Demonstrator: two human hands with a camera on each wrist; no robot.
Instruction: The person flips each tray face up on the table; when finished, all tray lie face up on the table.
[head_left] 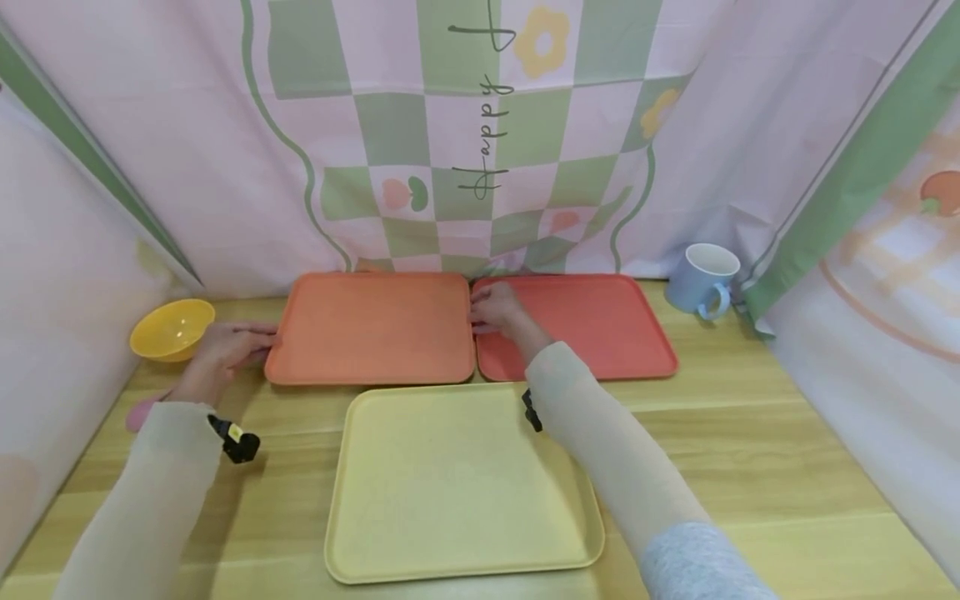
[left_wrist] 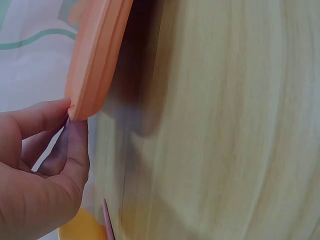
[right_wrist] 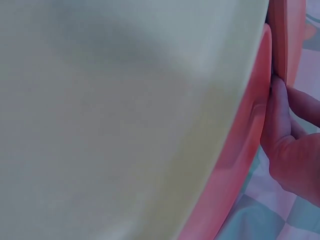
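Observation:
An orange tray (head_left: 371,329) lies at the back of the table, held at both short ends. My left hand (head_left: 228,346) pinches its left edge between thumb and fingers; the left wrist view shows the grip on the rim (left_wrist: 97,60) close up, with a dark shadow under the tray. At the opposite edge, my right hand (head_left: 498,308) grips the tray between thumb and fingers, beside the red tray (head_left: 600,329). Nearer to me is a pale yellow tray (head_left: 457,483), partly covered by the right forearm.
A yellow bowl (head_left: 168,331) stands at the back left, just beyond the left hand. A pink object (head_left: 142,412), partly hidden by the left wrist, lies nearby. The blue mug (head_left: 702,281) is at the back right. Patterned cloth (head_left: 465,125) hangs behind the trays.

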